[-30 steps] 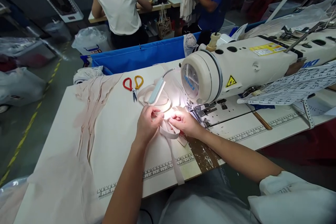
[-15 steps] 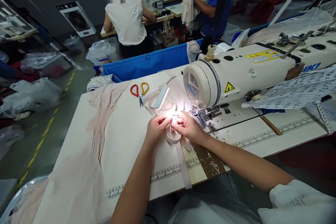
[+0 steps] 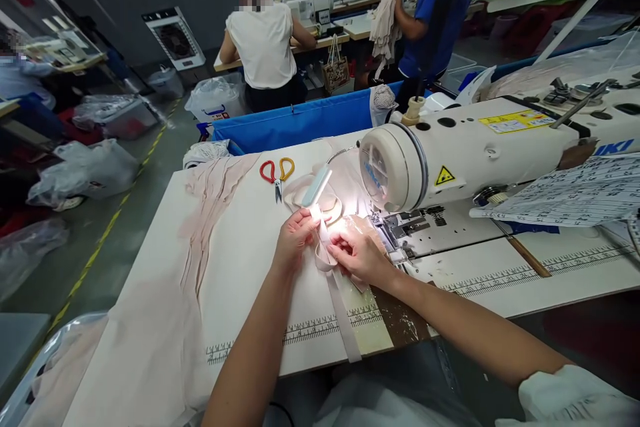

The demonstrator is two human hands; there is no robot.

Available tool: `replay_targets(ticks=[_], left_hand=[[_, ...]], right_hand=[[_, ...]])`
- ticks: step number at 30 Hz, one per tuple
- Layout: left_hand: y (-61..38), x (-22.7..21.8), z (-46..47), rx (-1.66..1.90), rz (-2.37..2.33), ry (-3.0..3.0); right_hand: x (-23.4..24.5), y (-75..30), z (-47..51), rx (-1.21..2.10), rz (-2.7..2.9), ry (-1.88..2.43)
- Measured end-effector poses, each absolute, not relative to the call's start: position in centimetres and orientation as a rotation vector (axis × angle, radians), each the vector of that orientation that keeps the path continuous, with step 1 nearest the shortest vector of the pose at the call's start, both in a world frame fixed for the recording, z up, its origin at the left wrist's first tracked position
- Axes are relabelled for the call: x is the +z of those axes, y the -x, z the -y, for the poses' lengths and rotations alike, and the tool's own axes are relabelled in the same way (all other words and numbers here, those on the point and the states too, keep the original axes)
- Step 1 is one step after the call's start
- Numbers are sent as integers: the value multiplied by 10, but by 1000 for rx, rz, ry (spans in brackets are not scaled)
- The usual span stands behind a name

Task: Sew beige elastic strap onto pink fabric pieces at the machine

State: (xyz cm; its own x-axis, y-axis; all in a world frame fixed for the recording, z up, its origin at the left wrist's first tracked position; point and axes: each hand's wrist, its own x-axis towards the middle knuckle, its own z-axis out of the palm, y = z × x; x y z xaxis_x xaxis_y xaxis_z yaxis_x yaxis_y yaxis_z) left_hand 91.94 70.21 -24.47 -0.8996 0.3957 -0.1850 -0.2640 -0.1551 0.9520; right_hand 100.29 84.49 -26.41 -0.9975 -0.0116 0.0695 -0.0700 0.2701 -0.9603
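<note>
My left hand pinches a pale pink fabric strip near the small work lamp. Lower and to the right, my right hand has thumb and fingers closed on the same strip, which loops between the hands. One end of it trails down over the table's front edge. Both hands are just left of the sewing machine's needle area, under bright light. More pale strip lies coiled behind my hands. Scissors with one red and one yellow handle lie beyond my left hand.
Thin pale pink fabric drapes over the left of the white table. A wooden-handled tool lies at right beside a printed ruler scale. Behind the table hangs a blue cloth bin. Two people work at the back.
My hands were together at the lamp's bright spot. They are now apart, the right one lower, with the strip stretched between them. The camera view has shifted slightly left.
</note>
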Motion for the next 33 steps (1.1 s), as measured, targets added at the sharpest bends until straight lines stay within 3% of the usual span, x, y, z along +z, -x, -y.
replay_targets(ticks=[7, 33], left_hand=[[-921, -243, -701, 2071, -1625, -127], [-918, -241, -699, 2021, -1598, -131]], right_hand=[[-264, -1002, -846, 1640, 2529, -137], [-264, -1003, -847, 1602, 2560, -153]])
